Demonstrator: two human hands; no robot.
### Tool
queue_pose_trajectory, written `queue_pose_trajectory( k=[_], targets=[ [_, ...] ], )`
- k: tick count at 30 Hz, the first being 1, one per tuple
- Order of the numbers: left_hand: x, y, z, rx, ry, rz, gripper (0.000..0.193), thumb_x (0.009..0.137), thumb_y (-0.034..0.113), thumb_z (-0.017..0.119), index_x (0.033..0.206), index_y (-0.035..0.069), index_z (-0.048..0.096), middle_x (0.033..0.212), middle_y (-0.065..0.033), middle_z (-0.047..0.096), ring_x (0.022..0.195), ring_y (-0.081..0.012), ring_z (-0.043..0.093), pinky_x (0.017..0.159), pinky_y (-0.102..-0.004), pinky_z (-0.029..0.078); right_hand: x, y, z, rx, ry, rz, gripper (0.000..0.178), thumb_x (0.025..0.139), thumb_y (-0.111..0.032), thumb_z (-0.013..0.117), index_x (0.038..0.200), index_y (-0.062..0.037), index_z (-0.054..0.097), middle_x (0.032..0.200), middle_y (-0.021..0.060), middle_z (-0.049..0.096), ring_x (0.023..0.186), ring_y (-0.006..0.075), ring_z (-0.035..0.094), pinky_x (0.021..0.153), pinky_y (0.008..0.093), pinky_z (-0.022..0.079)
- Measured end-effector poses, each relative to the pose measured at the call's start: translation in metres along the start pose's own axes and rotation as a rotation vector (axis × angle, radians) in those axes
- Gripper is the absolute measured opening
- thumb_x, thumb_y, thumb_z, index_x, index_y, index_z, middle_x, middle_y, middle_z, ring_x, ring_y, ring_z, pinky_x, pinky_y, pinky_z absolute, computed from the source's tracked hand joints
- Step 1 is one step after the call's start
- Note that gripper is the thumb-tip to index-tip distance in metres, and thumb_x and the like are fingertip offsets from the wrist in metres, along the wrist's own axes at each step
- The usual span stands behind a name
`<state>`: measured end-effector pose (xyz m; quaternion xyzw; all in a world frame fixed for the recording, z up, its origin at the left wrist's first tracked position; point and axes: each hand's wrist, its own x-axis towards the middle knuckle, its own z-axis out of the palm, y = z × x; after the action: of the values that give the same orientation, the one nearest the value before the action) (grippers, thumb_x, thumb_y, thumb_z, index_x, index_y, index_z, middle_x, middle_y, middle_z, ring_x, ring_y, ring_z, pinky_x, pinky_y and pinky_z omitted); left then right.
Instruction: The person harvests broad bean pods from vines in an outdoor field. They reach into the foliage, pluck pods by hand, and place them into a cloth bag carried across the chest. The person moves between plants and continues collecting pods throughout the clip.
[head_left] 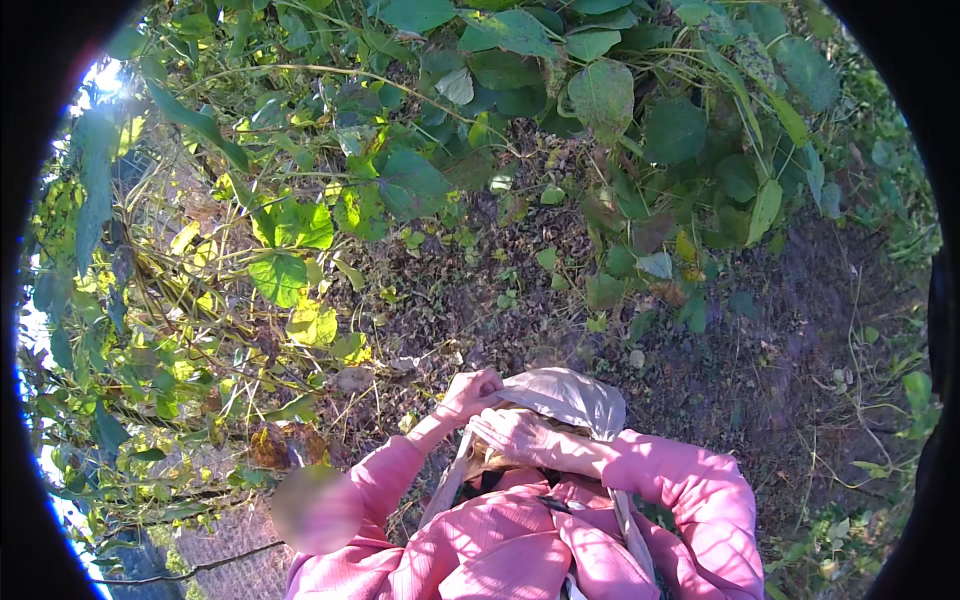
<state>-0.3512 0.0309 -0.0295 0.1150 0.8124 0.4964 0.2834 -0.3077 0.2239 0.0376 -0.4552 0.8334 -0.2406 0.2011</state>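
Note:
A pale cloth bag [572, 397] hangs at my front, its mouth spread beneath my hands. My left hand [468, 396] is closed, pinching the far left part of its rim. Just nearer to me, my right hand [515, 437] lies across the mouth with its fingers pointing left. Its fingertips bend over the bag's left edge and look closed on the cloth. Something tan shows under the right hand inside the bag, too shaded to name. Both arms wear pink sleeves [690, 480].
Leafy green vines [690, 130] hang over the far side and far right. Yellowing leaves and dry stems [310, 320] crowd the left. Dead leaves and small weeds cover the ground [500, 270] beyond my hands. A thin dark stick [215, 566] lies at lower left.

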Motion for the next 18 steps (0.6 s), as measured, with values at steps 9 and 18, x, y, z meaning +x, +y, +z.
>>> queue_pose_trajectory(
  k=[9, 18],
  targets=[
    [0.004, 0.052, -0.031, 0.068, 0.023, -0.039, 0.01, 0.077, 0.008, 0.068, 0.082, 0.004, 0.061, 0.066, -0.0016, 0.06, 0.061, -0.0096, 0.056, 0.056, -0.0276, 0.046, 0.004, 0.031, 0.036, -0.227, 0.263, -0.144, 0.044, 0.083, -0.015, 0.053, 0.126, -0.0129, 0.048, 0.114, 0.0131, 0.055, 0.11, 0.0333, 0.055, 0.089, 0.0442, 0.049],
    [0.007, 0.068, -0.027, 0.292, -0.053, 0.048, 0.015, 0.076, 0.01, 0.07, 0.085, 0.005, 0.059, 0.065, -0.0034, 0.059, 0.059, -0.0124, 0.055, 0.055, -0.0288, 0.046, 0.034, 0.029, 0.031, -0.054, -0.049, 0.109, 0.041, 0.073, -0.025, 0.066, 0.106, -0.0016, 0.057, 0.109, 0.0136, 0.056, 0.107, 0.031, 0.055, 0.093, 0.0436, 0.045]
  ],
)
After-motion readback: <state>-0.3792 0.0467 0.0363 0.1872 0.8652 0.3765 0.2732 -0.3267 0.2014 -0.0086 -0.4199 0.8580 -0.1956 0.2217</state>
